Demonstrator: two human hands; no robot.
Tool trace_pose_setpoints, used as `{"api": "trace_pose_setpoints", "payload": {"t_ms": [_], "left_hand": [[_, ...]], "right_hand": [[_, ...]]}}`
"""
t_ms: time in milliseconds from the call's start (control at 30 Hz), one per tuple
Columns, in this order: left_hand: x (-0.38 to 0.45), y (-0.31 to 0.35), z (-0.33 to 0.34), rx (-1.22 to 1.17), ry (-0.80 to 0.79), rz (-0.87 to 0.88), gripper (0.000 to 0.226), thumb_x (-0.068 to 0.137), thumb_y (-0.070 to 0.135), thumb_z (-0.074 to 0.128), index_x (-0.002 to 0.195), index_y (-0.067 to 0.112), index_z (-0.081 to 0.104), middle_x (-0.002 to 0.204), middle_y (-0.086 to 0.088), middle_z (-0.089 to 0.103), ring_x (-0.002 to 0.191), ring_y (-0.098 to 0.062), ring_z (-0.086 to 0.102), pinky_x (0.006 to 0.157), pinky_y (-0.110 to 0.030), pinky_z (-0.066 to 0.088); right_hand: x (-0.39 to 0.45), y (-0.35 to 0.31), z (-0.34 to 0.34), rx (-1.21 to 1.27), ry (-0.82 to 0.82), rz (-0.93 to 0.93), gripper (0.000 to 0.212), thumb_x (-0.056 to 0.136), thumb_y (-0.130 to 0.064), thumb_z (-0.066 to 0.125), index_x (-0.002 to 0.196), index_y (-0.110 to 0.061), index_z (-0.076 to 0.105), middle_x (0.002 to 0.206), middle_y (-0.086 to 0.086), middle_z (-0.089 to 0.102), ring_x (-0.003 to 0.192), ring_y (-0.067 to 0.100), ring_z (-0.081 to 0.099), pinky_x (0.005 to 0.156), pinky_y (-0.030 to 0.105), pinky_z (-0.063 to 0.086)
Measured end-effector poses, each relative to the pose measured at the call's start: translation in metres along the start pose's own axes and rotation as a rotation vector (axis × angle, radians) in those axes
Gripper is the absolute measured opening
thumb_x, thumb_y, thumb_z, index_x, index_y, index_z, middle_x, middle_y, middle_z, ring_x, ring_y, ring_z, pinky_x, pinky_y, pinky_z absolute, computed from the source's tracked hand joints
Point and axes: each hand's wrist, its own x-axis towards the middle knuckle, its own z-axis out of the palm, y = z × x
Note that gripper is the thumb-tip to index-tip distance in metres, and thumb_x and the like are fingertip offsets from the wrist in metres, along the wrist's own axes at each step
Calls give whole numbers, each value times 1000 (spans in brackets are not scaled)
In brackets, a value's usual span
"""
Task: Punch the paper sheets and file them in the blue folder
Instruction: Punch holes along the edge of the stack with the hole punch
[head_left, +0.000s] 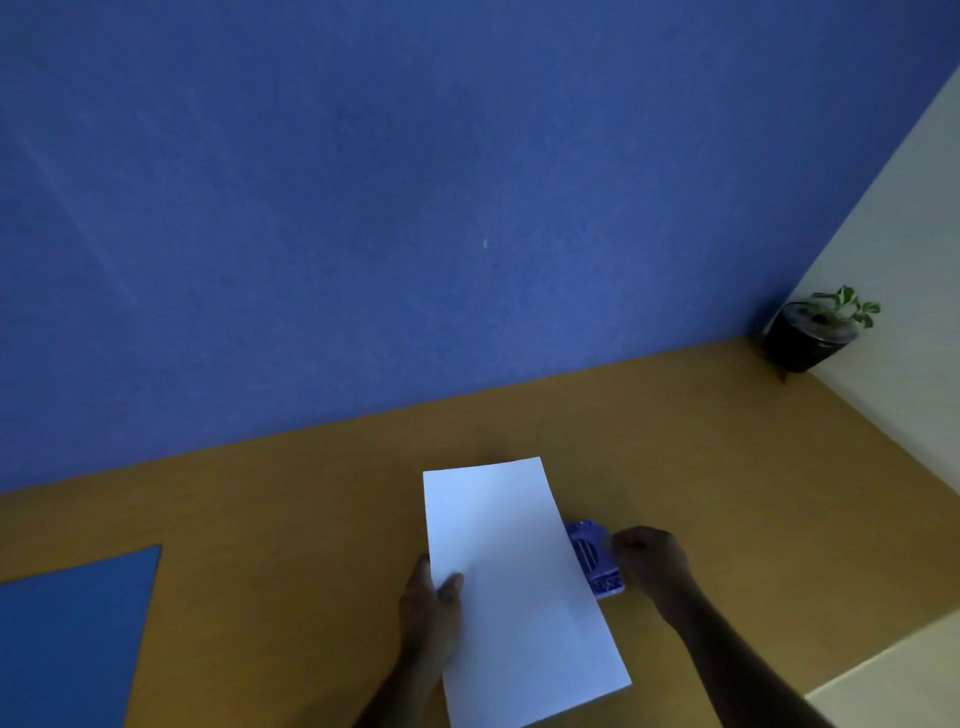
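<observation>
Head view. An ochre worktop (291, 519) meets a blue wall (363, 208) at its far edge and a cream wall (904, 218) at its right; a cream surface (893, 670) cuts in at the near right corner. A black pot (802, 338) with a small plant (844, 306) stands in the far right corner where the two walls meet. The light is dim (colours read dull and the hands are in shadow).

The white sheets (514, 582) lie near the middle, long side running far to near, tilted slightly. The left hand (434, 597) grips their left edge, thumb on top and the other fingers hidden beneath. The blue punch (595, 558) sits at the right edge, partly covered by the paper; whether the edge is inside its slot cannot be told. The right hand (649, 564), curled, rests against the punch's right side (how firmly it clamps is unclear). How many sheets there are is not discernible. The folder (72, 634) lies flat at the near left, well apart, cut off by the frame.
</observation>
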Motion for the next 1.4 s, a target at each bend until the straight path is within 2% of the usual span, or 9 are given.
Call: {"api": "trace_pose_setpoints", "payload": {"t_ms": [133,267,400,667,867,1067,1167,1400], "left_hand": [[-4,5,6,11,11,-5,44,87,12,69,129,7,57,121,-9,66,110,-32,62,97,-44,49],[-7,9,10,29,9,-9,46,89,15,69,132,7,54,127,-10,64,113,-32,61,99,-45,48],[-10,15,12,73,18,-4,45,91,17,66,133,6,53,128,-11,63,114,-33,59,99,-40,47],[-13,19,17,71,-26,-10,45,93,19,64,134,8,51,130,-11,62,116,-30,59,101,-44,48],[-15,19,17,109,-39,-18,46,94,17,62,136,5,49,133,-10,59,121,-32,56,99,-33,41],[-18,25,21,93,-46,-27,51,94,18,62,140,4,45,139,-14,55,126,-33,53,106,-39,40],[-19,28,21,101,-53,-35,50,94,17,61,140,3,46,137,-12,56,125,-32,53,103,-35,40],[-14,20,23,115,-54,-55,50,91,19,65,137,6,50,136,-12,58,123,-31,55,106,-44,43]], "right_hand": [[2,3,0,32,-11,8,12,82,-26,75,78,-15,77,70,4,73,69,19,64,65,28,47],[3,3,1,35,-10,4,12,82,-28,75,79,-16,77,72,3,74,73,20,67,64,26,47],[2,3,0,58,-12,-1,11,82,-26,75,80,-16,76,71,2,73,68,17,65,59,25,45],[4,6,0,80,-14,-16,9,80,-24,77,77,-15,76,64,1,70,61,15,60,59,26,44],[4,6,0,90,-13,-32,10,80,-22,78,73,-15,75,60,0,68,56,12,57,55,25,42],[5,7,-1,130,-33,-22,9,78,-19,79,72,-16,75,53,-4,65,57,15,57,57,25,43],[5,7,-2,128,-29,-17,8,78,-19,79,72,-16,75,55,-4,65,56,14,57,56,24,42],[8,6,-1,121,-36,-9,7,77,-18,80,73,-15,76,59,-1,67,57,13,57,56,24,42]]}}
